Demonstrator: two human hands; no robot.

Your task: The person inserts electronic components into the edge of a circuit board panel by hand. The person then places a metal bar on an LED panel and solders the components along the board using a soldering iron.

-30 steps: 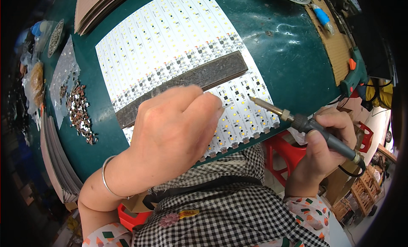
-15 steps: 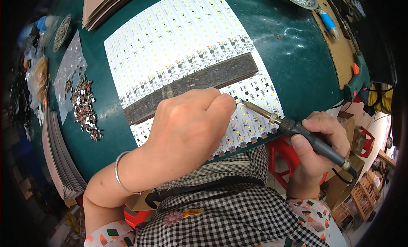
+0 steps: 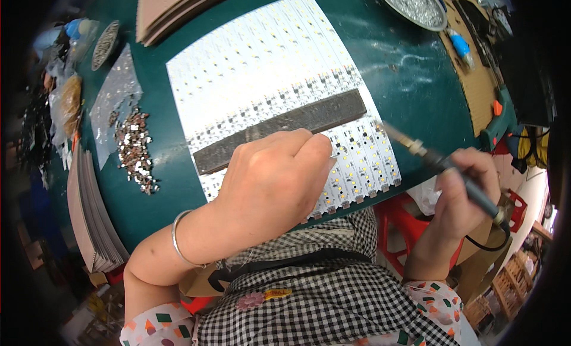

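A white sheet of LED circuit board strips point(image 3: 256, 54), dotted with small yellow LEDs and black chips, lies on the green table. A dark flat bar point(image 3: 297, 119) rests across it. My left hand point(image 3: 270, 173) is closed over the near part of the board, below the bar, fingertips pinched together. What it pinches is mostly hidden; only a tiny shiny bit shows at the fingertips. My right hand point(image 3: 467, 194) grips a soldering iron point(image 3: 439, 161) by its dark handle. The iron's tip, smeared by motion, is over the board's right edge, apart from my left fingers.
Left of the board lie a pile of small metal pieces point(image 3: 135, 149) and a clear plastic bag point(image 3: 119, 102). Stacked cardboard sheets point(image 3: 92, 215) stand at the left edge, more cardboard point(image 3: 172, 13) at the back. A metal dish point(image 3: 416, 7) sits far right. A red stool point(image 3: 395, 227) is below.
The soldering iron's tip has left the spot beside my left fingertips and moved right, with my right hand. My left hand stays closed over the board. The whole view has shifted slightly.
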